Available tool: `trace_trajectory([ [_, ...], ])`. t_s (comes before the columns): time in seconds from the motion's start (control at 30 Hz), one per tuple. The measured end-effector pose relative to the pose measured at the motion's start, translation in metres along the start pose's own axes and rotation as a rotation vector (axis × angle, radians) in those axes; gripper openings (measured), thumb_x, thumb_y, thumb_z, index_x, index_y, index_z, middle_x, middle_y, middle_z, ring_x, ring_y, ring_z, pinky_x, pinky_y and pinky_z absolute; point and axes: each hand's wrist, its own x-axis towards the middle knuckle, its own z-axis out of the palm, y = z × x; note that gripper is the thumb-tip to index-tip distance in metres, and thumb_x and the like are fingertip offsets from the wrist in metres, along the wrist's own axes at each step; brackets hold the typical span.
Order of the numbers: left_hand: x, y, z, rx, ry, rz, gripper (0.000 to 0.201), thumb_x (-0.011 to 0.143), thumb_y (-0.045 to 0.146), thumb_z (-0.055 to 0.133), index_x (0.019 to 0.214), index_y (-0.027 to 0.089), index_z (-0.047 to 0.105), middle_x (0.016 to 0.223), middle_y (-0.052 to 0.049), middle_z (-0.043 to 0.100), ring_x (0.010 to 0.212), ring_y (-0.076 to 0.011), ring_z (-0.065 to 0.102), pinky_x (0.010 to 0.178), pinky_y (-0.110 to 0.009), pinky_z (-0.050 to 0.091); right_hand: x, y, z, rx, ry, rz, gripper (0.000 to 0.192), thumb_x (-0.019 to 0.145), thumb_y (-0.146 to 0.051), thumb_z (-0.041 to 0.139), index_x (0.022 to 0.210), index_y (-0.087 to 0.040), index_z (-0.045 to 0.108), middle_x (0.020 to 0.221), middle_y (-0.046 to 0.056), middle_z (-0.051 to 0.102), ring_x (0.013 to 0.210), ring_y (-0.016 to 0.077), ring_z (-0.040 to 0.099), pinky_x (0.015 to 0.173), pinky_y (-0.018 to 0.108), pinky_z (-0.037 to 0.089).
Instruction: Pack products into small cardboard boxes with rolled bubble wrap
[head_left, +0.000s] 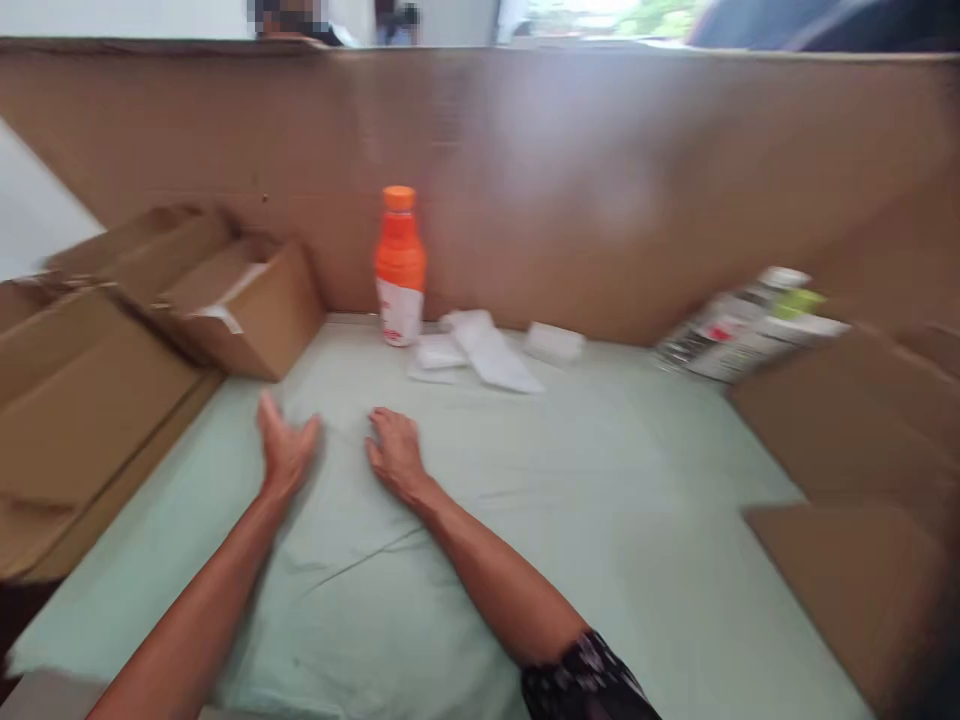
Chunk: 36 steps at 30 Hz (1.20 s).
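Your left hand (286, 455) has its fingers spread wide with nothing between them; your right hand (397, 455) has its fingers curled in, and I can't tell if they hold anything. Past your right fingers, the orange bottle (400, 265) stands upright, likely so it won't roll, with white papers (493, 352) lying beside it. The small box (281, 315) sits just beyond your left fingers, its flat bottom probably keeping it steady.
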Motion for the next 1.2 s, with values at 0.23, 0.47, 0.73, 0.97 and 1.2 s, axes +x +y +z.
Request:
trace_trajectory([
  [0.23,-0.083,0.023,0.007,0.344,-0.355,0.352,0.075,0.091,0.057,0.042,0.143,0.004,0.048,0.144,-0.028,0.05,0.139,-0.0441,0.044,0.115,-0.061,0.036,-0.052,0.017,-0.061,-0.199,-0.189,-0.154,0.029,0.09,-0.034,0.066,0.117,-0.021,0.068,0.143,0.008,0.061,0.13,0.0242,0.055,0.104,0.04,0.045],
  [0.47,-0.128,0.052,0.021,0.459,-0.427,0.564,0.056,0.098,0.048,0.033,0.128,0.011,0.063,0.142,-0.023,0.054,0.138,-0.0391,0.046,0.115,-0.058,0.035,-0.232,0.076,-0.292,-0.833,0.435,0.288,0.04,0.093,-0.031,0.058,0.129,-0.015,0.061,0.144,0.019,0.057,0.136,0.0364,0.049,0.104,0.058,0.041],
  [0.73,-0.135,0.066,0.03,0.234,-0.434,0.493,0.042,0.089,0.041,0.051,0.118,0.017,0.068,0.137,-0.02,0.06,0.135,-0.0392,0.049,0.114,-0.058,0.036,-0.356,0.145,-0.398,-0.908,0.599,0.35,0.062,0.087,-0.082,0.03,0.053,-0.033,0.043,0.04,0.001,0.025,0.06,0.0297,0.061,0.069,0.053,0.041],
  [0.97,-0.153,0.07,0.019,-0.048,-0.435,0.3,0.048,0.084,0.047,0.061,0.123,0.02,0.065,0.132,-0.014,0.065,0.125,-0.0319,0.059,0.111,-0.053,0.045,-0.271,0.053,-0.327,-1.012,0.3,0.188,0.031,0.092,-0.042,0.058,0.067,-0.024,0.062,0.059,0.01,0.063,0.057,0.0227,0.057,0.066,0.042,0.038],
  [1.2,-0.177,0.074,-0.009,-0.248,-0.483,0.078,0.067,0.079,0.049,0.069,0.136,0.017,0.053,0.138,-0.016,0.06,0.131,-0.0314,0.056,0.113,-0.05,0.043,-0.22,-0.043,-0.277,-0.365,0.337,-0.204,0.012,0.094,-0.037,0.064,0.098,-0.027,0.069,0.097,0.003,0.077,0.092,0.0229,0.07,0.098,0.044,0.045],
])
